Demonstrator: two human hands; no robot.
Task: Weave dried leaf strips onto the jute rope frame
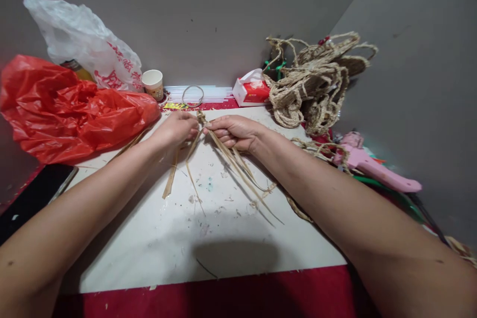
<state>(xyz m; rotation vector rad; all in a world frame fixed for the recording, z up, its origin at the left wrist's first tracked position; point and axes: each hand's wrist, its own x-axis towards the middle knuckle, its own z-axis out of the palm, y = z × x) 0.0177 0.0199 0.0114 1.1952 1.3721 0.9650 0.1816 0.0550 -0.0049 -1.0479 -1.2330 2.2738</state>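
Fibre strands (225, 151) fan out below a small knotted bundle (201, 117), toward the far side of the white-topped bench (141, 258), between both hands. Right hand (233, 131): thumb and fingers pinching strands just below the bundle. Left hand (175, 128): fingers curled close beside it; can't tell what, if anything, they grip. Step in hand looks like working strands together at the knot. Next move seems to call for a steady right pinch, loose ends kept apart.

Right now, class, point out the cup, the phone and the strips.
Cup (152, 91), head view: outer wall.
Phone (34, 198), head view: dark screen.
Strips (224, 150), head view: upper stretch of one.
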